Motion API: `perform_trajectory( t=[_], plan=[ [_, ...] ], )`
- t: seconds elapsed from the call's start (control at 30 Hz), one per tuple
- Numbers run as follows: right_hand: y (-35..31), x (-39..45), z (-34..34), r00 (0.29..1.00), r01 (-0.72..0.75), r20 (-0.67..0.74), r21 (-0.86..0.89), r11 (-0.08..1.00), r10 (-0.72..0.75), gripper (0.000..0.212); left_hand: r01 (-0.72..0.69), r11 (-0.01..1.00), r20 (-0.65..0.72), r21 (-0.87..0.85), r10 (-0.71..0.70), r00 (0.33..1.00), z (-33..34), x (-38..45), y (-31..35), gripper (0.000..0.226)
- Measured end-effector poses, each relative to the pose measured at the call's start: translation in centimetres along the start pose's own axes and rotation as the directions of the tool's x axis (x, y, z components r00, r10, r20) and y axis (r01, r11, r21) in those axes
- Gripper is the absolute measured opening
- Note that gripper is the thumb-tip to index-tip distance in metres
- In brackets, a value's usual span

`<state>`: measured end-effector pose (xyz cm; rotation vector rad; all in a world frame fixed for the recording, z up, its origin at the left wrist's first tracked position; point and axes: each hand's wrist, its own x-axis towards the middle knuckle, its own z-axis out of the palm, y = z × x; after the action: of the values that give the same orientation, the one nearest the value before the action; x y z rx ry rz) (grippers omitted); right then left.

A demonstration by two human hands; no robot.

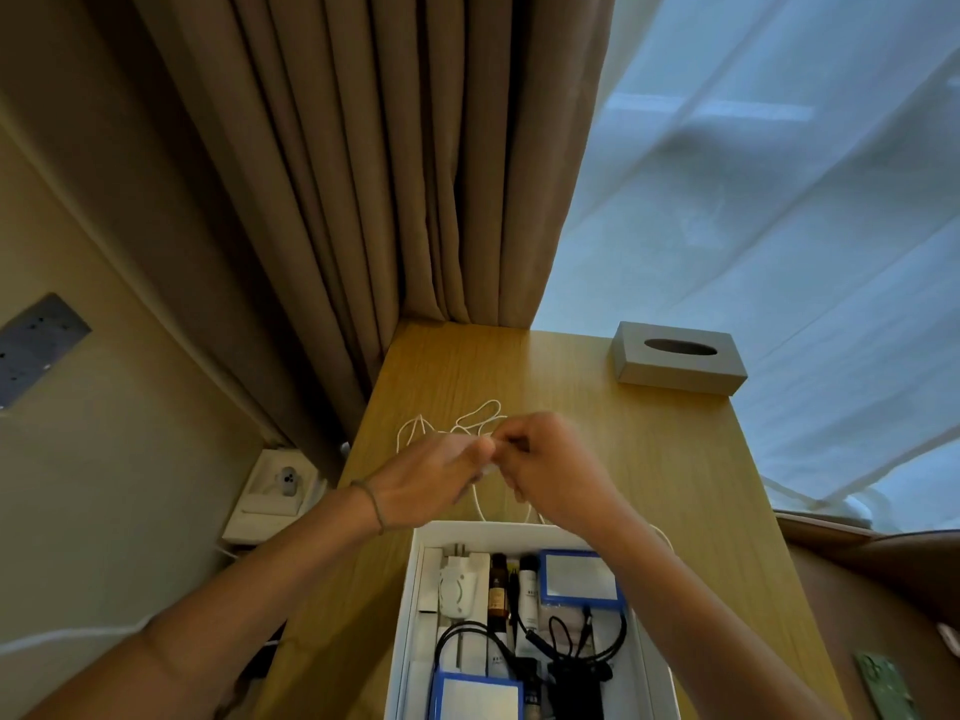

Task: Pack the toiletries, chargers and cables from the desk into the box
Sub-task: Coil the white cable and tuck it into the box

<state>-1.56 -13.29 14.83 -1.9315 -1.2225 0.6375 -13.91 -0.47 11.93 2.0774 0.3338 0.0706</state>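
Box: the white box (pixel 524 532) is sitting open on the wooden desk (pixel 675 459), close to the near edge, and it is already looking well filled.
Already packed: a white plug charger (pixel 457 587), a brown bottle (pixel 498 584), a black-capped white tube (pixel 529 582), two blue-rimmed packs (pixel 579 576) and a coil of black cables (pixel 566 636) are lying inside it; I cannot name the smaller items beneath them.
Still out: a white cable (pixel 480 415) is trailing in loose loops on the desk just beyond the box, and one run of it is passing along the box's far right corner.
Left hand: the left hand (pixel 431 472) is hovering above the desk just past the box's far rim, fingertips pinching the white cable, though the motion blur is hiding exactly how.
Right hand: the right hand (pixel 550 459) is meeting it fingertip to fingertip, fingers curled and nipping the same cable.
Step in hand: they seem to be gathering or winding the cable into a bundle before it goes in.
Left to do: by my reckoning this cable is the last thing waiting, since nothing else that belongs in the box is showing on the desk.
Not for packing: a grey tissue box (pixel 680 358) is standing at the far right edge of the desk, well apart from the work.
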Motion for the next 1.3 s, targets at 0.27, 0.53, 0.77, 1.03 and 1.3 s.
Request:
perform_trajectory(
  t=[0.27, 0.53, 0.77, 1.03, 1.3],
  plan=[
    [1.1, -0.1, 1.4, 0.988, -0.048, -0.141, 0.132, 0.990, 0.066, 0.017, 0.041, 0.988, 0.159, 0.146, -0.064, 0.985, -0.4, -0.4, -0.2, 0.029],
    [1.7, 0.6, 0.4, 0.991, -0.014, -0.124, 0.221, 0.975, 0.042, 0.015, 0.018, 0.995, -0.094, -0.101, -0.028, 0.995, -0.3, -1.0, -0.1, 0.052],
    [2.5, -0.2, 3.5, 0.995, -0.087, -0.023, 0.250, 0.964, 0.096, 0.022, -0.030, 0.814, -0.438, -0.580, -0.281, 0.854, 0.3, -0.2, 0.9, 0.059],
    [1.4, -1.3, 6.7, 0.989, -0.148, 0.078, 0.422, 0.894, 0.127, 0.026, -0.170, 0.512, -0.414, -0.842, -0.412, 0.811, 0.5, 1.2, 2.4, 0.053],
    [1.9, -1.9, 5.6, 0.941, -0.321, 0.250, 0.453, 0.832, 0.227, 0.026, -0.029, 0.939, -0.649, -0.342, -0.213, 0.730, 0.5, 1.2, 1.2, 0.049]
  ],
)
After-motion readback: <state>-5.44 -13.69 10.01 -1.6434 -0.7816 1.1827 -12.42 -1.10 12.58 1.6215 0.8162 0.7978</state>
